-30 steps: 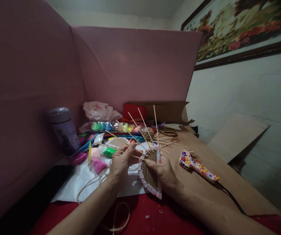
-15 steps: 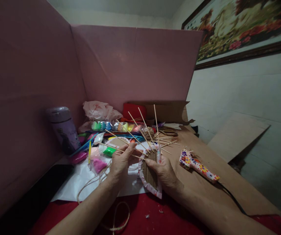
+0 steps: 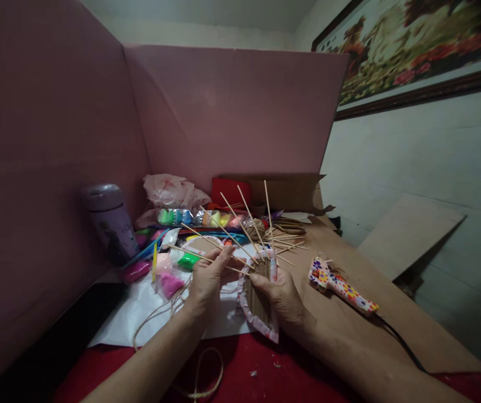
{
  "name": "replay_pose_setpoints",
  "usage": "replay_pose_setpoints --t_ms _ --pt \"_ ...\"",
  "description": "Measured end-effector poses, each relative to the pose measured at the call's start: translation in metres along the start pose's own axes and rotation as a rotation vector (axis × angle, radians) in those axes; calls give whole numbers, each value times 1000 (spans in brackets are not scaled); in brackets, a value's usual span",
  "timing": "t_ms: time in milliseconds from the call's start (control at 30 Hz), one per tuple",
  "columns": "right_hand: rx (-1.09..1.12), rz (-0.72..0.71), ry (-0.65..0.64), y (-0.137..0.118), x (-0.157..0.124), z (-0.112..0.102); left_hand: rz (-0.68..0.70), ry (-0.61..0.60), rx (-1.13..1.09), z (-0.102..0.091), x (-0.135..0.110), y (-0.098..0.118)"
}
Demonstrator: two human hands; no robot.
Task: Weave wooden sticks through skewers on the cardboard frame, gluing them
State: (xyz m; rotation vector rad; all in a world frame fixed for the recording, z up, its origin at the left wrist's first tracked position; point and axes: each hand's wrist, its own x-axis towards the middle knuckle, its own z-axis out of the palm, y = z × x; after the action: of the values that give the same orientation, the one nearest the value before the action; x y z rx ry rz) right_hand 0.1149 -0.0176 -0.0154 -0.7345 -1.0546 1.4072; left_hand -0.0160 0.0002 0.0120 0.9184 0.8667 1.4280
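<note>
— Cardboard heart (image 3: 258, 305): upright over the table's (image 3: 349, 330) near edge, gripped by right hand (image 3: 282, 296)?
— Yes. Left hand (image 3: 207, 280) pinching, seemingly twine (image 3: 222, 370), among the skewers (image 3: 240, 226). Best kept taut, heart held steady, skewers unbent.

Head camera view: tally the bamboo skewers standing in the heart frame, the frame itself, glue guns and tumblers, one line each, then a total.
Bamboo skewers standing in the frame: 6 (the loose pile behind is too tangled to count)
Heart frame: 1
Floral glue gun: 1
Purple tumbler: 1
Total: 9
</note>
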Motion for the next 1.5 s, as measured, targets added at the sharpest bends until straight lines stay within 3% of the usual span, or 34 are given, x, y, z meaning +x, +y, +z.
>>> replay_pose_setpoints --t_ms 1500 --pt "16 -28 -27 -2 -1 0 8 2 -10 3 -2 1"
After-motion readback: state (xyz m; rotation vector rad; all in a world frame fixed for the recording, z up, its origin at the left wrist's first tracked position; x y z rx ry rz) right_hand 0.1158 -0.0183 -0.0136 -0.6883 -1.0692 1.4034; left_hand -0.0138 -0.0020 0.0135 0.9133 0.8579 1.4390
